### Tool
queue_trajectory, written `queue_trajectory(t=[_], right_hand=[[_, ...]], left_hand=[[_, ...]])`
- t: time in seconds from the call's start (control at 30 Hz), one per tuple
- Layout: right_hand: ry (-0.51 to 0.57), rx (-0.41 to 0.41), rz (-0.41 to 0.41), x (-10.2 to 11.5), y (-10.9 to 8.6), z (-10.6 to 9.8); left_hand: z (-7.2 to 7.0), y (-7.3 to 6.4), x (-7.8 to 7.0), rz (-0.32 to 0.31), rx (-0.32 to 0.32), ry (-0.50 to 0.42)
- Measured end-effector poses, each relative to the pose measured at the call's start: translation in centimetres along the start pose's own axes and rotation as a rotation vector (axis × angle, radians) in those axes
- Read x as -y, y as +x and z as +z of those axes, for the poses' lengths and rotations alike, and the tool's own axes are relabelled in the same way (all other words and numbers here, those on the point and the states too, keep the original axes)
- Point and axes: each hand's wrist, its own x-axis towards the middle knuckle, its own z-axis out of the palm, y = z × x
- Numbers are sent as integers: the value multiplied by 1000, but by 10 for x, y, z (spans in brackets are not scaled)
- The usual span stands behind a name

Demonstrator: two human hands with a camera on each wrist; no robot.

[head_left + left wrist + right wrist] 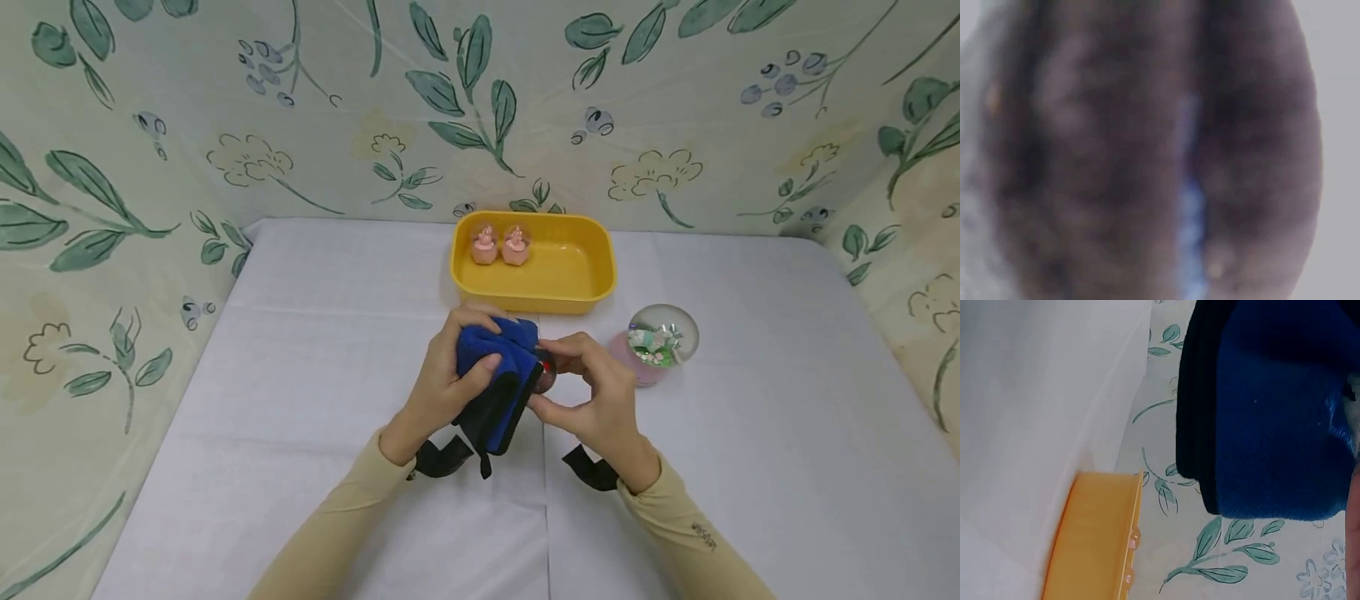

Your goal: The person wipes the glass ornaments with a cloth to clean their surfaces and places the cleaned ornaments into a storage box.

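Observation:
My left hand (442,379) grips a folded blue cloth (517,354) with black edging and a small black loop at its lower end. Fingers go over its top and the thumb presses on its near face. Between thumb and fingers of my right hand (603,408) is a small, dark, reddish ball (546,373), held against the cloth's right edge and partly covered by it. In the right wrist view the plush blue cloth (1279,431) hangs at upper right. Dark blur fills most of the left wrist view.
Beyond the hands stands a yellow tray (573,302), with two small pink snow globes (484,247) at its left end. A larger snow globe (663,335) on a pink base lies tilted right of my right hand. White cloth (750,400) covers the table; floral fabric (525,108) hangs behind.

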Motion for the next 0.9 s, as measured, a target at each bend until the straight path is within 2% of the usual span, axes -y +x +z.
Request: queue_trajectory(t=[0.23, 0.4, 0.57, 0.77, 0.9], right_hand=[[184, -38, 288, 5, -3, 3], [248, -48, 454, 8, -2, 2], [272, -47, 494, 10, -1, 3], [339, -76, 556, 11, -1, 3], [364, -63, 494, 10, -1, 2]], left_hand=[[0, 1, 1, 72, 45, 88], [-4, 0, 1, 66, 63, 121], [-6, 0, 2, 47, 48, 106], [-9, 1, 2, 30, -7, 75], [-12, 1, 2, 24, -9, 113]])
